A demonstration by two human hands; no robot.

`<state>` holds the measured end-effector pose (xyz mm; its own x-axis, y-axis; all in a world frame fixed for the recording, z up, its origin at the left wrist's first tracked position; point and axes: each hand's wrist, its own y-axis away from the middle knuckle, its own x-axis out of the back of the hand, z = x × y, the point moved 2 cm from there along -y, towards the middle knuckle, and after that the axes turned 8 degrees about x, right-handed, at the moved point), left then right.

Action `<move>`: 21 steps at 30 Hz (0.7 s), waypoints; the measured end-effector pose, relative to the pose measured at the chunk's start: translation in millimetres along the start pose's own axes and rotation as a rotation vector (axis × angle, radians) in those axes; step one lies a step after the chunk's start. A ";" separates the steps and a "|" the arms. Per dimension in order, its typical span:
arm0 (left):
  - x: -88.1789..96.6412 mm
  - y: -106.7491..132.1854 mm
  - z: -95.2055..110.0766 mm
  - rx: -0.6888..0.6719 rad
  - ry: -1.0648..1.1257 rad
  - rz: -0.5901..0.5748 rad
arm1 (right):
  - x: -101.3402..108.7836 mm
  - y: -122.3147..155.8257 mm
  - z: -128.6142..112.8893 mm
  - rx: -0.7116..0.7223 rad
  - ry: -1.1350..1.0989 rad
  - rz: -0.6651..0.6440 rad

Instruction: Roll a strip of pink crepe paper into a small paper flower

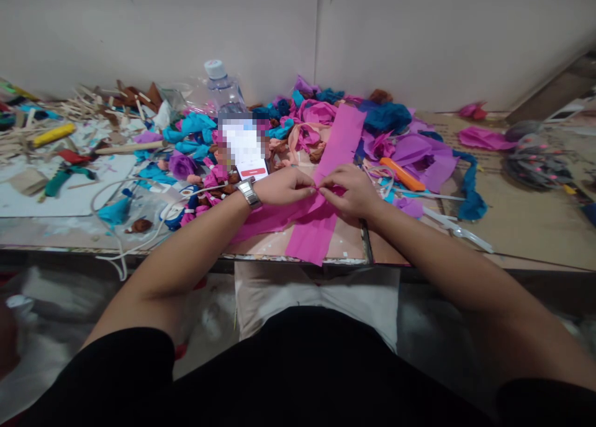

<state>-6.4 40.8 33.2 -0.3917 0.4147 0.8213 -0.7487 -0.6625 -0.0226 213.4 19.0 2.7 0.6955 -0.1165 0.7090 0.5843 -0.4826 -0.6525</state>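
A long strip of pink crepe paper (345, 132) runs from the heap of coloured paper down to the table's front edge. Another pink length (267, 221) passes beneath my left wrist and meets it. My left hand (289, 187), below a metal watch, pinches the paper near the crossing. Close beside it, my right hand (350, 189) also pinches the pink paper, fingertips almost touching those of the left. The exact fold between the fingers is too small to make out. A lit phone (251, 157), partly blurred, leans just beyond my left hand.
Twisted blue, purple, pink and brown paper pieces (195, 126) crowd the table's back. A capped plastic bottle (223, 89) stands behind. An orange cutter (403, 174) and scissors (459, 229) lie right; pliers (63, 177), wooden sticks and a white cable (121, 250) lie left.
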 end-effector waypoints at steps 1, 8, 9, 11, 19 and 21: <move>-0.4 0.1 -0.5 0.000 -0.025 0.004 | -0.2 -0.1 0.3 -0.002 0.005 -0.007; 0.1 0.4 -2.6 0.012 -0.076 -0.009 | 0.7 -0.1 1.3 0.004 -0.006 -0.058; 0.7 0.5 -2.1 0.012 -0.077 -0.005 | 1.2 0.2 1.3 0.010 -0.016 -0.049; 2.1 1.0 -0.8 0.014 -0.082 0.012 | 2.1 0.7 1.3 0.020 -0.028 -0.036; -0.1 -0.1 -1.4 0.046 -0.007 0.030 | 0.5 -0.5 0.2 0.032 -0.003 -0.038; -1.3 -0.8 -2.1 0.048 0.004 0.034 | -0.1 -0.7 0.4 0.037 -0.001 -0.038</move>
<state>-6.3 42.1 31.0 -0.4184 0.3937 0.8185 -0.7087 -0.7051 -0.0232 213.1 19.7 3.0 0.6731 -0.0976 0.7331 0.6253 -0.4542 -0.6346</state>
